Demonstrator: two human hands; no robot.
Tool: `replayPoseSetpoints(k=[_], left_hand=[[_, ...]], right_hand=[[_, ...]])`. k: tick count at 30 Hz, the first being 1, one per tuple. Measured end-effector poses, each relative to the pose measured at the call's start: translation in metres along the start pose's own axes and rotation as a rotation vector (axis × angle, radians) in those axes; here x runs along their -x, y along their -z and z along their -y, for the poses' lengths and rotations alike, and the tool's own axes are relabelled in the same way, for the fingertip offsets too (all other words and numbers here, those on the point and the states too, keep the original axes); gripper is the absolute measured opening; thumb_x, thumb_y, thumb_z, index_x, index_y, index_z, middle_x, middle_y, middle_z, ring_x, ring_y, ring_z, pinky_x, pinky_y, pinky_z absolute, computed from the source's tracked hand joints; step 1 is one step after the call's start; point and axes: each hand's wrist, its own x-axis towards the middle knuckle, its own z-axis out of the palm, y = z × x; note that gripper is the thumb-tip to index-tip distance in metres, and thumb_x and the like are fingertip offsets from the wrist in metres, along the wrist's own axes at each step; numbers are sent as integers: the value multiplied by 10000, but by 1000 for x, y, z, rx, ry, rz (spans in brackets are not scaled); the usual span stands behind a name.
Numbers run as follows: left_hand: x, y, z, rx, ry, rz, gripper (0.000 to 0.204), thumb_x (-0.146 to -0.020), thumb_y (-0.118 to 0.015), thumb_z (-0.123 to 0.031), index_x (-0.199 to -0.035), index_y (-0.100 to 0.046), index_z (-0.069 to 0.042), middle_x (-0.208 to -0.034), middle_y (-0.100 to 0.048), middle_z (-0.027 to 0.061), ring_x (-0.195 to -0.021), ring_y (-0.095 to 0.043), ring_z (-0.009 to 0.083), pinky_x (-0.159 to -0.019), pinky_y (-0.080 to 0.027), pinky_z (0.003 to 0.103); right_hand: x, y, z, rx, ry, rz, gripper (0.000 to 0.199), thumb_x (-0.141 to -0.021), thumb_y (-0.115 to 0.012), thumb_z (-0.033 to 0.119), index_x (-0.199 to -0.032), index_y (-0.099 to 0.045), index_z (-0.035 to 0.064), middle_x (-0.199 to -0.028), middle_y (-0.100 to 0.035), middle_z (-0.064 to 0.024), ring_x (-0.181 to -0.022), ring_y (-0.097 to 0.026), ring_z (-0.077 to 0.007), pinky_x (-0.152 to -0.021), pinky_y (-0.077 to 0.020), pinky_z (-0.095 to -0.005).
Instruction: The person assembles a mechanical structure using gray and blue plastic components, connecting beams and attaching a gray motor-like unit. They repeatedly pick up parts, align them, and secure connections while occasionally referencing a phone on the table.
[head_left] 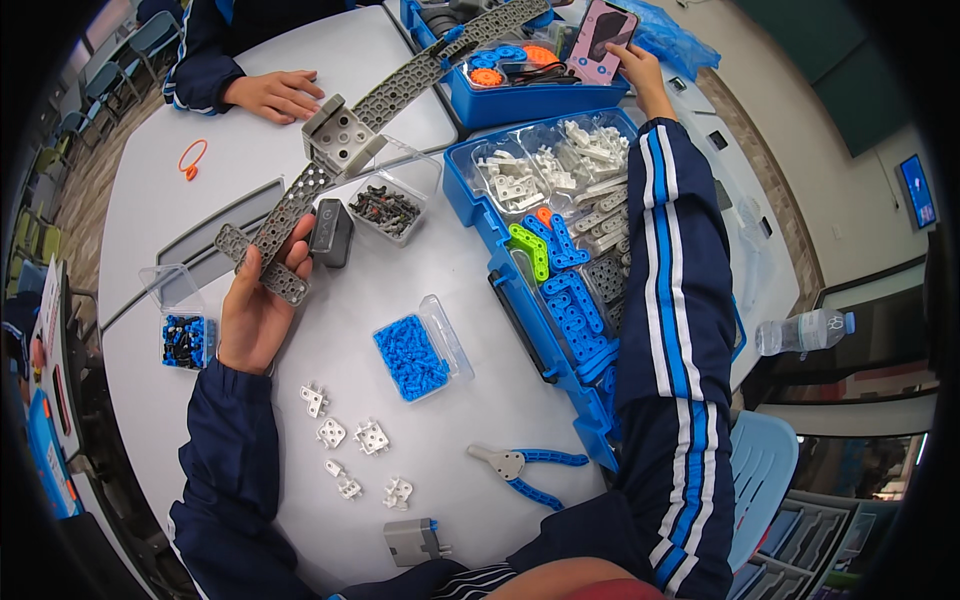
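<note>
Assembly of grey perforated plastic beams slants over the white tabletop, near end in the left hand, thumb and fingers closed about it and hiding part of that end; far end lies close to the upper rim of view, hard to make out where it stops; right hand at the pink-screened phone, cannot tell whether it grips or only touches; navy striped right sleeve covers one side of the open blue plastic parts case; co-worker's hand on the table, body cut off above; case edge slopes down toward the blue-handled pliers; room between pliers and clear plastic box of blue pegs; tighter by the five white plastic connectors.
</note>
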Motion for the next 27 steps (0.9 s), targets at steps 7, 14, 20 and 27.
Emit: replayPoseSetpoints(k=[7, 14, 20, 27], left_hand=[[0, -1, 0, -3, -6, -11, 579, -1023, -470, -295, -1449, -287, 52, -1460, -407, 215, -1150, -597, 195, -1017, -477, 323], [0, -1, 0, -5, 3, -9, 573, -1024, -467, -299, -1448, -293, 45, -1460, -408, 212, -1151, -597, 194, -1018, -478, 322], [0, 1, 0, 2, 5, -4, 576, -1020, -478, -300, -1447, -298, 43, -1459, -412, 208, -1153, -595, 193, -1025, -469, 325], [0, 2, 0, 4, 7, 1, 585, -1014, -496, -294, -1445, -298, 47, -1448, -423, 215, -1155, -594, 199, -1026, -469, 326]], right_hand=[[-10, 5, -8, 111, -25, 30, 308, -780, -784, 359, -910, -736, 83, -830, -660, 29, -766, -565, -67, -693, -406, -243], [-9, 5, -10, 164, 32, -3, 343, -755, -809, 399, -889, -733, 93, -832, -658, 35, -772, -566, -66, -695, -409, -241], [-10, 0, -8, 165, 18, -90, 495, -715, -808, 478, -889, -756, 18, -798, -718, -57, -707, -642, -128, -641, -467, -271], [-16, -1, -12, 275, 32, -147, 570, -688, -772, 599, -772, -745, 37, -689, -674, -42, -626, -591, -123, -579, -428, -284]])
